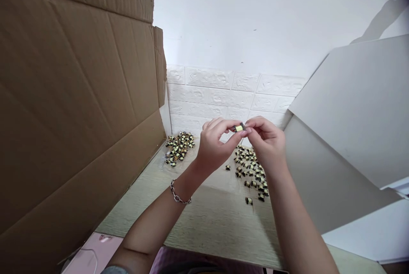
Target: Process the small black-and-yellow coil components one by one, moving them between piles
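Note:
Between both hands, raised above the table, is a small black part with a yellow band (239, 128). My left hand (217, 139) pinches it between thumb and fingers from the left. The fingertips of my right hand (265, 137) are pressed together at its right end, by the thin pins. Similar parts lie in a spread-out pile (251, 165) beneath and beside my right hand, which hides some of them. Another heap of them (179, 148) sits at the back left. One single part (228, 167) lies between the two groups.
A tall cardboard sheet (79, 95) stands along the left side. White brick-patterned wall (211, 80) rises behind the wooden table (204, 223). Grey-white panels (351, 116) border the right. One loose part (249, 201) lies nearer the front edge.

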`<state>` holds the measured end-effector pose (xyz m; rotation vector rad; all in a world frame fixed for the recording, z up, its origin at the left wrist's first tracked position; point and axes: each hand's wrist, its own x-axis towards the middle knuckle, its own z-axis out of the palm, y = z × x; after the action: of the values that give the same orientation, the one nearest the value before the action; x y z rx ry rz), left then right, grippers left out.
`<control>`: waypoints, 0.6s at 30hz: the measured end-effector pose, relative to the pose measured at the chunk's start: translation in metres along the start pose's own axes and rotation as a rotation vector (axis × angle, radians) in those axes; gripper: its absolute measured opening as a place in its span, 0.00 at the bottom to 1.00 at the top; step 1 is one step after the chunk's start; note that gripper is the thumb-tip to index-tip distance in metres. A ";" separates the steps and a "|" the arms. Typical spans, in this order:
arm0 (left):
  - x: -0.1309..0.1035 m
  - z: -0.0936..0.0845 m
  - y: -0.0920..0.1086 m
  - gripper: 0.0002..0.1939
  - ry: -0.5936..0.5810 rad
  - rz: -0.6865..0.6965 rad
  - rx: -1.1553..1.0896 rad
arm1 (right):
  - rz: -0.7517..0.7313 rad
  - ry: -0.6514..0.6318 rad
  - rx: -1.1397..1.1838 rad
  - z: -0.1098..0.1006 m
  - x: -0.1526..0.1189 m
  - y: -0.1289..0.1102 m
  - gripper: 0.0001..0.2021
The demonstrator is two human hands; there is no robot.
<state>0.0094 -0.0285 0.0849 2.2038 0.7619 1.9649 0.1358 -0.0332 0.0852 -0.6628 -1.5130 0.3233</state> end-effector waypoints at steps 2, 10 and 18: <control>0.000 0.000 0.001 0.07 -0.004 0.014 0.025 | -0.011 -0.003 0.001 -0.001 0.000 -0.001 0.02; 0.000 0.000 0.001 0.07 -0.014 -0.039 -0.004 | -0.119 -0.005 -0.172 -0.004 0.001 -0.004 0.03; 0.000 0.000 0.001 0.08 -0.039 -0.150 -0.111 | -0.276 0.006 -0.427 -0.004 0.002 -0.012 0.05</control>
<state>0.0099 -0.0293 0.0851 2.0522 0.7691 1.8422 0.1376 -0.0424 0.0940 -0.7725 -1.6593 -0.2199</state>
